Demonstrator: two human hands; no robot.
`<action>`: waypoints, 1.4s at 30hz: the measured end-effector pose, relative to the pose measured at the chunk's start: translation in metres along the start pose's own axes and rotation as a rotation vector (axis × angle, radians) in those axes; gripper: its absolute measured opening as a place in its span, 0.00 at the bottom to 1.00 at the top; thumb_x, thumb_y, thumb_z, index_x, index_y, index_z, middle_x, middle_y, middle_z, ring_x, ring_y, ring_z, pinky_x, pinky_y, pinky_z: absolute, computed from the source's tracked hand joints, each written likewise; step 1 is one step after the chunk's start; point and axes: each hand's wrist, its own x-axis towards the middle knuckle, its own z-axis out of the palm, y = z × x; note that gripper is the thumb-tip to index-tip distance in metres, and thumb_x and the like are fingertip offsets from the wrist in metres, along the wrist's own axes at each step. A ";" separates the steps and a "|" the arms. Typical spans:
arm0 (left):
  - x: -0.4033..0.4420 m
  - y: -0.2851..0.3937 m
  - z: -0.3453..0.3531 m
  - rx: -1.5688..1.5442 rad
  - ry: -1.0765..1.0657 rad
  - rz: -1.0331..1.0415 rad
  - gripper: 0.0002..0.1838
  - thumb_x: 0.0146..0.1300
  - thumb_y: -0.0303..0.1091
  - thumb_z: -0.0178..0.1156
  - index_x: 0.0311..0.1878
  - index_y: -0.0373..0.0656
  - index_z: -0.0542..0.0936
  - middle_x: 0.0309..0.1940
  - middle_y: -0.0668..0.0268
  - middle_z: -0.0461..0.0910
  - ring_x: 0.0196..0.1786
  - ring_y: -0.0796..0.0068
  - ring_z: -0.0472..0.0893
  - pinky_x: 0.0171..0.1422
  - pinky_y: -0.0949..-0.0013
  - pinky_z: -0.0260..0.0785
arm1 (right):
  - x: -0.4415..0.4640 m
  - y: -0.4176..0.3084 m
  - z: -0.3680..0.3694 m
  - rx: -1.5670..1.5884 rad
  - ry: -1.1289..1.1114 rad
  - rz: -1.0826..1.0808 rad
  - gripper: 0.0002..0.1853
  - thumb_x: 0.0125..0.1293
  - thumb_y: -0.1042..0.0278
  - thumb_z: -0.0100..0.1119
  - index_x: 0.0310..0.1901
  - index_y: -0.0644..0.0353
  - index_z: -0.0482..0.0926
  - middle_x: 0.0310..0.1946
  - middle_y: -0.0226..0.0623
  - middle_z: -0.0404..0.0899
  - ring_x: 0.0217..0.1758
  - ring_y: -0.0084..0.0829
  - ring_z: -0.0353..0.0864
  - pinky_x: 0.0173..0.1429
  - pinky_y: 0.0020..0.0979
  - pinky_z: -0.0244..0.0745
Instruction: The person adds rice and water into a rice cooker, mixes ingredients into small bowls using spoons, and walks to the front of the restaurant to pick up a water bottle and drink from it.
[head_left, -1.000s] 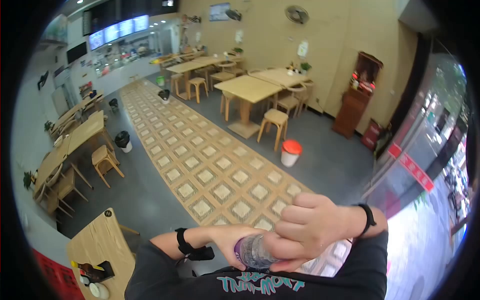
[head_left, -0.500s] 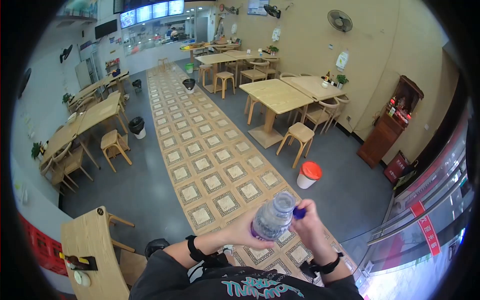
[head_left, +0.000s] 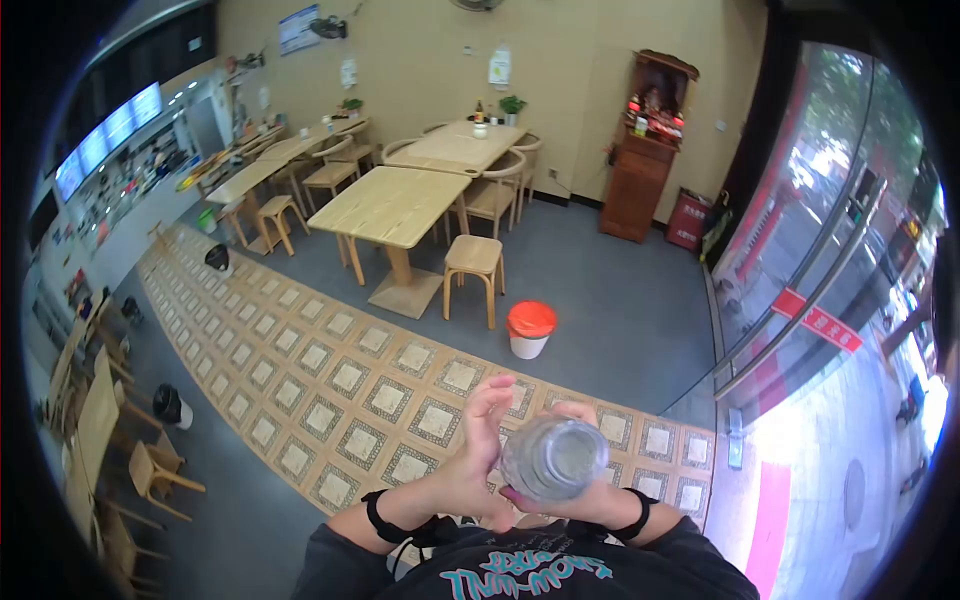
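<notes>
A clear plastic bottle [head_left: 556, 458] is in front of my chest, one round end turned up towards me. My right hand [head_left: 600, 497] is wrapped round its far and right side, with most of the fingers hidden behind the plastic. Just left of the bottle is my left hand [head_left: 474, 452], its thumb and fingers apart in a loose curve and holding nothing. A small purple patch shows low on the bottle's left side. The blue cap does not show.
A white bin with a red liner [head_left: 530, 328] stands ahead, beside a wooden stool [head_left: 474, 262] and a table [head_left: 392, 205]. A tiled strip [head_left: 365, 440] crosses the floor. At right is a glass door [head_left: 800, 290]; a wooden cabinet [head_left: 632, 185] stands by the wall.
The view has swung right towards the glass door. My left hand has let go of the bottle, and my right hand has gone from the blue cap to holding the bottle.
</notes>
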 end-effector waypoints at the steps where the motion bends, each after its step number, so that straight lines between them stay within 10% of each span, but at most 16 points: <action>1: 0.008 -0.005 -0.002 -0.193 0.013 0.017 0.63 0.24 0.67 0.70 0.62 0.46 0.48 0.61 0.56 0.43 0.68 0.56 0.39 0.68 0.49 0.35 | 0.007 -0.002 -0.004 -0.025 0.011 -0.022 0.42 0.29 0.64 0.76 0.52 0.61 0.67 0.43 0.40 0.63 0.50 0.37 0.63 0.53 0.35 0.61; 8: -0.013 -0.079 -0.061 -0.265 0.419 -0.606 0.27 0.55 0.44 0.59 0.55 0.46 0.63 0.53 0.65 0.65 0.59 0.67 0.64 0.62 0.60 0.56 | 0.031 -0.002 -0.058 -0.093 0.015 -0.288 0.33 0.39 0.72 0.71 0.50 0.64 0.68 0.42 0.39 0.61 0.42 0.32 0.69 0.44 0.28 0.67; 12: -0.082 -0.126 -0.111 -0.852 0.873 -1.059 0.11 0.56 0.39 0.55 0.38 0.44 0.72 0.34 0.67 0.73 0.38 0.68 0.73 0.43 0.64 0.67 | 0.045 -0.012 -0.082 -0.186 0.073 -0.434 0.29 0.42 0.74 0.70 0.49 0.65 0.69 0.40 0.39 0.60 0.40 0.32 0.72 0.42 0.27 0.70; 16: -0.172 -0.182 -0.143 -0.895 1.478 -1.013 0.08 0.54 0.38 0.53 0.29 0.46 0.69 0.28 0.68 0.70 0.31 0.73 0.71 0.34 0.68 0.65 | 0.049 -0.023 -0.100 -0.265 0.139 -0.480 0.25 0.42 0.74 0.70 0.45 0.65 0.72 0.37 0.39 0.61 0.40 0.35 0.73 0.43 0.31 0.73; 42: -0.087 -0.221 -0.138 -0.970 1.127 -1.071 0.07 0.55 0.37 0.52 0.27 0.45 0.69 0.26 0.72 0.69 0.32 0.76 0.70 0.38 0.70 0.64 | 0.086 -0.065 -0.176 -0.896 0.555 -0.940 0.23 0.43 0.75 0.68 0.44 0.55 0.74 0.37 0.38 0.60 0.38 0.36 0.73 0.40 0.34 0.76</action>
